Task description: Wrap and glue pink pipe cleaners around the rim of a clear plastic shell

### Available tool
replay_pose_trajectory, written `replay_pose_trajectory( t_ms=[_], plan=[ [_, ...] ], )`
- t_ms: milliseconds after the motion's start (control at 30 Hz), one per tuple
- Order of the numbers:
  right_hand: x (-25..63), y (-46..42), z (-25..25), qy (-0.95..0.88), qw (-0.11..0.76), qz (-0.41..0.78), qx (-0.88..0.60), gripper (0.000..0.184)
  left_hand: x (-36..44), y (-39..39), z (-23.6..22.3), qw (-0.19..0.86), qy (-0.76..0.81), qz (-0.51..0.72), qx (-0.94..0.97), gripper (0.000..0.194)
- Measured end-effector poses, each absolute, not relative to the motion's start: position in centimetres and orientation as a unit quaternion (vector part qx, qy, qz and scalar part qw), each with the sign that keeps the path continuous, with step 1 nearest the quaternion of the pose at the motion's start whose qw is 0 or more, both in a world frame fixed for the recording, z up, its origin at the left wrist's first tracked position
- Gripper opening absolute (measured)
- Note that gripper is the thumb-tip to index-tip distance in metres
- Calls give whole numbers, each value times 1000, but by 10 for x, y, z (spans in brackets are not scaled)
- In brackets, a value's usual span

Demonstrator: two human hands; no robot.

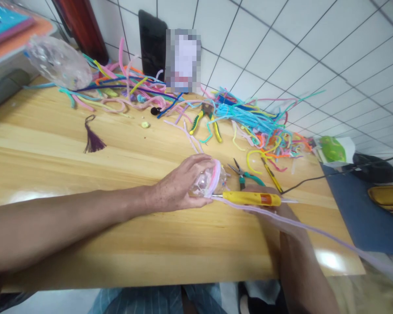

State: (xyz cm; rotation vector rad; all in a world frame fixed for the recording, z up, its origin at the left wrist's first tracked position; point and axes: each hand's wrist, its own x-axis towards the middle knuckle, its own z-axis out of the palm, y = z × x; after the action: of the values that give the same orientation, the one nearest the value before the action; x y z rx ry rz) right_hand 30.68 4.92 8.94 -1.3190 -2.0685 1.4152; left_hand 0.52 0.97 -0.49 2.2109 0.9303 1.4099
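My left hand (186, 183) is closed around a clear plastic bottle piece (220, 183) above the table. A pink and pale lilac pipe cleaner band (214, 178) circles its rim. From the rim a long lilac pipe cleaner (301, 223) trails off to the lower right. My right hand (265, 209) grips a yellow hot glue gun (249, 198), whose metal nozzle meets or nearly meets the banded rim. A translucent stick pokes out of its back end. The gun body and the pipe cleaner partly hide my right fingers.
Green-handled pliers (245, 174) and a slim yellow tool (271, 174) lie just beyond my right hand. Yellow-green pliers (205, 117), loose pipe cleaners (245, 115), a phone (183, 61) and a plastic bag (60, 63) line the wall. A purple tassel (94, 137) lies left. A black cord (327, 175) crosses right.
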Motion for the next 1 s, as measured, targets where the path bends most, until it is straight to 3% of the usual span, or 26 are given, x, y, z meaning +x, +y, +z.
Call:
replay_pose_trajectory(
  t_ms=[467, 700, 900, 1000],
  plan=[
    [313, 51, 86, -728, 157, 495, -447, 42, 4, 9, -3, 180, 335, 492, 783, 88],
    [308, 49, 89, -725, 142, 498, -455, 33, 5, 8, -2, 181, 337, 493, 782, 90],
    [308, 47, 90, -712, 127, 525, -449, 39, 4, 8, -1, 172, 340, 482, 789, 88],
    [315, 50, 90, -711, 177, 518, -442, 42, 3, 7, 1, 175, 341, 477, 791, 89]
  ],
)
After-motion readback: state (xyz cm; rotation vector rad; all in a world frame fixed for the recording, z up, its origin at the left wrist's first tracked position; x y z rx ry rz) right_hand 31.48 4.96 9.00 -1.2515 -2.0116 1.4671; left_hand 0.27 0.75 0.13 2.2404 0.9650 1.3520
